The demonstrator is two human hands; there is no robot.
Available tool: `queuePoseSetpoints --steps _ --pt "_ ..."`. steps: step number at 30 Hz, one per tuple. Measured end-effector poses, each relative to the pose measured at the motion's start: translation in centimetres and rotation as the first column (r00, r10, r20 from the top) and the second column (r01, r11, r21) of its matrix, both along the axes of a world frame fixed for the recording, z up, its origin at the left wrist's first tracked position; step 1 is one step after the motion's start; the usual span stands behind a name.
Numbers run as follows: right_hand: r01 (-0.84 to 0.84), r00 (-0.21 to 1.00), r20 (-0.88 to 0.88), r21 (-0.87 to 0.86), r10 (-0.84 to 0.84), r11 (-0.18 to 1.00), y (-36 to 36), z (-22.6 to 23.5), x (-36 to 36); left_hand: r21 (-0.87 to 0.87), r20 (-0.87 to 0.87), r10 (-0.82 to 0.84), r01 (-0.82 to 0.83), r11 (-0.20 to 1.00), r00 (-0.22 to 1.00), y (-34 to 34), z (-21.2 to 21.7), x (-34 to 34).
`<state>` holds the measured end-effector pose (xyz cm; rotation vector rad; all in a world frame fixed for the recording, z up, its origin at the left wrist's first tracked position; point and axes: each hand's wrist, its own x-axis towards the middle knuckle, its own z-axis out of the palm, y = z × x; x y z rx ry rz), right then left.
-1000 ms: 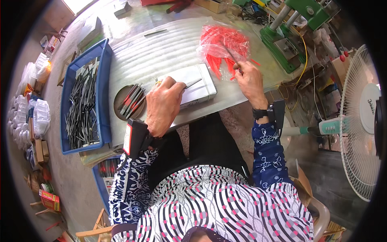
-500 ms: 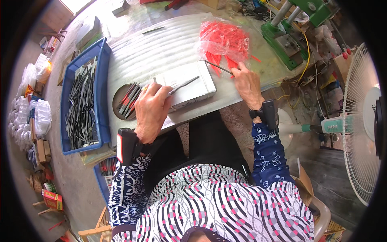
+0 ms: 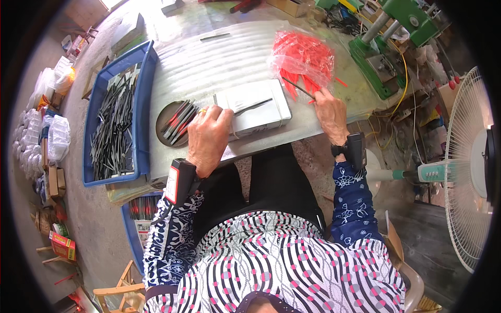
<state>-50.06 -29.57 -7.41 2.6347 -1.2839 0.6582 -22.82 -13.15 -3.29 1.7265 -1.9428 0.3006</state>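
Observation:
My left hand (image 3: 210, 136) is curled, fingers down, between a round dish (image 3: 160, 136) and a white box (image 3: 261, 119). Its fingertips are mostly hidden, so what they hold cannot be made out. Several dark and red thin rods (image 3: 180, 121) rest in the dish, beside those fingers. Across the box top lies a thin dark rod (image 3: 254, 106), its left end close to my left fingers. My right hand (image 3: 332, 116) is closed on the end of another slim dark rod (image 3: 296, 87), which slants over the box's right corner beside a clear bag of red plastic strips (image 3: 305, 55).
A blue crate (image 3: 145, 120) full of dark rods stands at the left. One rod (image 3: 215, 37) lies far back on the white foam sheet (image 3: 229, 55). A green press (image 3: 377, 65) stands at the far right, a white fan (image 3: 469, 167) beside the table.
The whole view has shifted a little, so the table appears farther right. My right hand keeps its rod, and both hands stay about the same relative to the box.

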Motion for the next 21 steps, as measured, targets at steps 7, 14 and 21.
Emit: queuePoseSetpoints --steps 7,14,21 --pt "-0.083 0.924 0.381 0.104 0.038 0.991 0.7 1.0 0.4 -0.001 0.034 0.022 -0.022 1.0 0.999 -0.3 -0.1 -0.2" --pt "-0.312 0.799 0.567 0.106 0.2 0.944 3.8 4.1 4.3 -0.014 -0.179 0.033 -0.036 0.999 0.983 -0.3 0.1 -0.4" --pt "-0.386 0.891 0.259 -0.004 0.374 0.922 6.8 5.3 10.2 -0.03 -0.352 0.058 -0.074 0.997 0.934 -0.4 -0.4 -0.4"
